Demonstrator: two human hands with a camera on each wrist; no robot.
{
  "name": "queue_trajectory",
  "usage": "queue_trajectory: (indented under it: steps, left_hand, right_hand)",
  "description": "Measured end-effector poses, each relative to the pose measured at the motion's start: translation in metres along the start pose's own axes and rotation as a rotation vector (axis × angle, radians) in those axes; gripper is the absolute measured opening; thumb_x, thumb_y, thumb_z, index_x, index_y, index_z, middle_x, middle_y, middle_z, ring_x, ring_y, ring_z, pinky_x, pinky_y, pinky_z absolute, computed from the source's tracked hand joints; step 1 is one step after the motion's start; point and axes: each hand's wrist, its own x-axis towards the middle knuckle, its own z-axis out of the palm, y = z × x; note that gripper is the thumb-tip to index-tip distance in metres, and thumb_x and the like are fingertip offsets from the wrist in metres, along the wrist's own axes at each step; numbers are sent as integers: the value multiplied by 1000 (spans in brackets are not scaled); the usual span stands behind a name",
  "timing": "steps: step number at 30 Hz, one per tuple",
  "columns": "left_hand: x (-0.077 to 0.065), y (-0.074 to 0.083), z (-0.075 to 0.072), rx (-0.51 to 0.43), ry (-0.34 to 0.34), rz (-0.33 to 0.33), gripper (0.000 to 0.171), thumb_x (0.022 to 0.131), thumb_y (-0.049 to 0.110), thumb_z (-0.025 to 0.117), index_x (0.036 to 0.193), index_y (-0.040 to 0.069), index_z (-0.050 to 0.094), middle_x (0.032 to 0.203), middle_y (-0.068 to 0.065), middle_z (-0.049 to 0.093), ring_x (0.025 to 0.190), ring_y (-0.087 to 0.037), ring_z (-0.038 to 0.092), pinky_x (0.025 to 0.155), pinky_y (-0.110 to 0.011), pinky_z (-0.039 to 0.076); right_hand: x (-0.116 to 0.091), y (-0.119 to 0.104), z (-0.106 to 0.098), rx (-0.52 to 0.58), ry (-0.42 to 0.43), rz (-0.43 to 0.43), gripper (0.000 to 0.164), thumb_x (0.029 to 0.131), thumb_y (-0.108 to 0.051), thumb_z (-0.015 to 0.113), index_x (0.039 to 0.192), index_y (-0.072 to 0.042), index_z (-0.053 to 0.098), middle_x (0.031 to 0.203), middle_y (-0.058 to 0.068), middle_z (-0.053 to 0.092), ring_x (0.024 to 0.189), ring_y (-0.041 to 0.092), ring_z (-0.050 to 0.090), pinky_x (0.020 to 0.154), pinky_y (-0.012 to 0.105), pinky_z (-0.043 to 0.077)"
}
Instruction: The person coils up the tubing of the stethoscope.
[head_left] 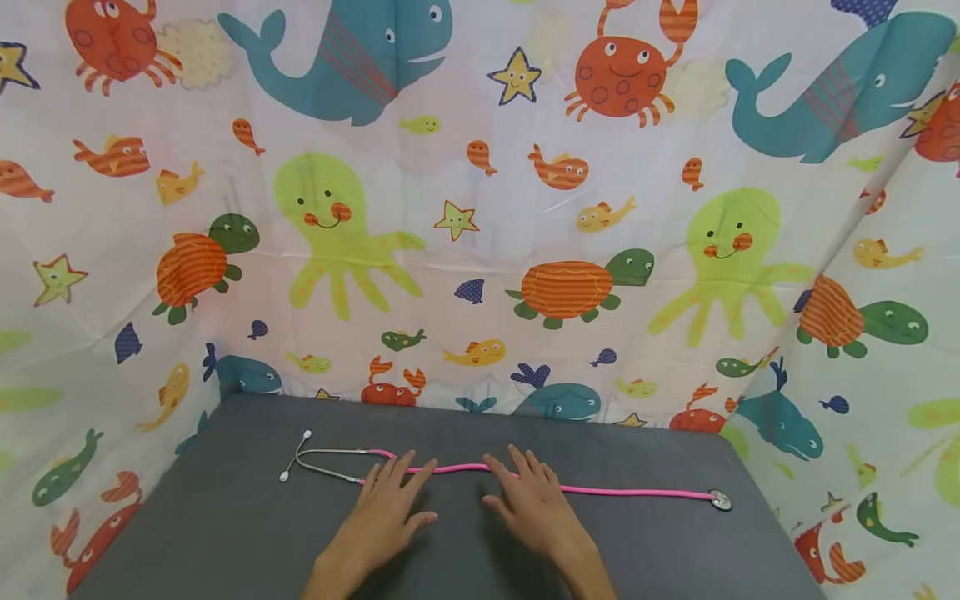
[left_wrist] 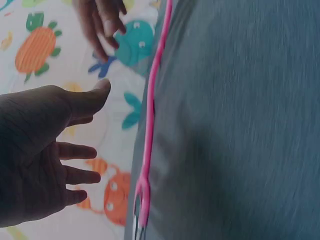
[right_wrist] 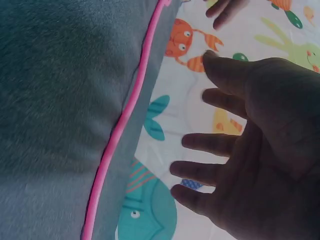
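Observation:
A pink stethoscope (head_left: pixel 637 492) lies stretched out across the grey table, its metal ear tubes and white ear tips to the left. The round metal chest piece (head_left: pixel 721 500) rests at the right end. My left hand (head_left: pixel 382 517) hovers over the table by the fork of the tubing, fingers spread and holding nothing. Over the middle of the tubing is my right hand (head_left: pixel 536 508), also spread and holding nothing. Both wrist views show a gap between the hands and the pink tube (left_wrist: pixel 149 115).
The grey table (head_left: pixel 247 533) carries the stethoscope. Behind it and at both sides hangs a white curtain (head_left: pixel 450 292) printed with whales, crabs, octopuses, turtles and fish, reaching down to the table's edges.

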Motion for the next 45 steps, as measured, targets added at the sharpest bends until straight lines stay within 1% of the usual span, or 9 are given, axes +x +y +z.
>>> queue_trajectory:
  steps: [6,11,16,20,26,30,37,43,45]
  left_hand:
    - [-3,-39,-12,70,8,-63,66,89,27,82,148,11,57,153,-26,52,141,-52,48,115,-75,30]
    - [2,-73,-26,155,6,-79,65,86,13,84,145,7,58,149,-27,55,136,-53,52,111,-77,34]
    - [8,-101,-30,173,-59,-108,65,85,7,83,145,4,57,151,-29,53,140,-56,48,112,-78,32]
    - [7,-116,-28,196,-88,-129,60,87,6,81,143,4,59,146,-29,56,137,-54,51,110,-76,36]
    - [3,-120,-28,245,-51,-145,54,86,9,83,137,5,65,124,-21,64,114,-43,60,101,-66,46]
    - [4,-120,-30,247,-53,-140,45,83,15,87,124,8,70,110,-14,62,102,-34,58,93,-60,49]
    - [3,-117,-27,227,-48,-40,29,85,14,84,104,6,64,98,-10,52,93,-30,51,81,-50,50]
    - [2,-115,-18,218,-80,89,19,94,13,74,100,9,57,86,-1,55,81,-25,59,69,-41,44]
    - [2,-110,-17,234,-64,131,18,94,15,74,98,10,57,84,1,56,78,-23,60,66,-38,40]
  right_hand:
    - [11,-5,13,15,-53,-40,52,101,-35,69,148,-16,57,157,24,50,146,50,47,115,70,37]
    - [24,-6,29,-4,-60,-38,50,102,-30,68,148,-15,57,158,22,51,148,47,46,117,67,37]
    - [32,-3,45,-61,-50,-45,50,101,-23,69,149,-17,56,156,18,54,146,44,49,116,65,39]
    - [33,0,53,-121,-26,-66,50,98,-19,72,146,-19,59,143,15,63,133,40,59,111,62,46]
    - [32,2,53,-144,20,-77,35,97,-11,71,129,-24,65,117,10,67,103,31,63,87,55,54]
    - [31,4,51,-75,8,-64,39,95,2,68,122,-27,65,109,10,64,95,29,61,79,53,53]
    - [26,7,39,-5,29,-37,46,90,5,64,128,-22,65,111,12,61,98,31,61,74,52,55]
    - [20,8,24,-63,75,-73,28,90,0,71,105,-23,74,103,12,66,86,28,65,68,50,55]
    - [18,7,17,-68,78,-85,26,89,0,73,100,-23,77,95,6,66,79,20,62,65,42,53]
